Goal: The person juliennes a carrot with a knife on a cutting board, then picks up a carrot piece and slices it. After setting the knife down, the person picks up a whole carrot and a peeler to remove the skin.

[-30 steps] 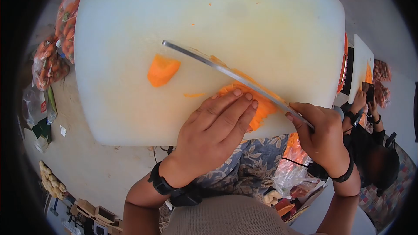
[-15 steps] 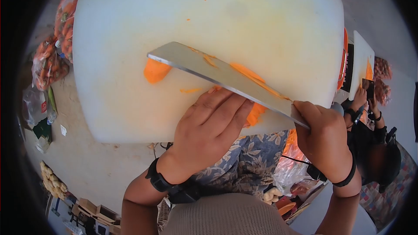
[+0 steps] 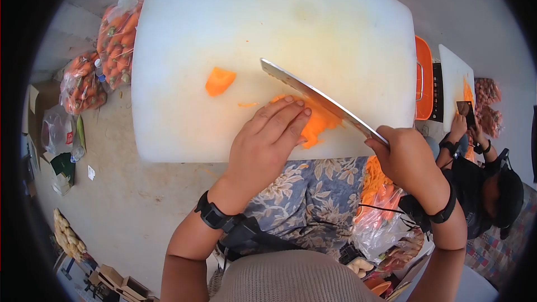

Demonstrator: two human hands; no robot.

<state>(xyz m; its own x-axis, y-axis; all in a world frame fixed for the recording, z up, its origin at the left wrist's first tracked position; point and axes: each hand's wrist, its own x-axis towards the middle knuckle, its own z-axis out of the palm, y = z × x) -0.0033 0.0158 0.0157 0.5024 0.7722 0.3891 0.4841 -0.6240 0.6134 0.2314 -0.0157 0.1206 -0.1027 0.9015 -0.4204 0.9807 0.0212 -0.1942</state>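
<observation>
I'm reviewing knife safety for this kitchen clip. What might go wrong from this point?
The fingertips of the left hand lie flat, not curled, right beside the knife that the right hand grips: a slip might cut them. The carrot piece under them sits close to the near edge of the cutting board, so bits may slide off.

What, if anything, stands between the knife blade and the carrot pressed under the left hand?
Nothing visible. The knife, gripped in the right hand, lies directly along the far edge of the carrot on the cutting board. The left hand presses the carrot flat, its fingertips close beside the blade.
</observation>
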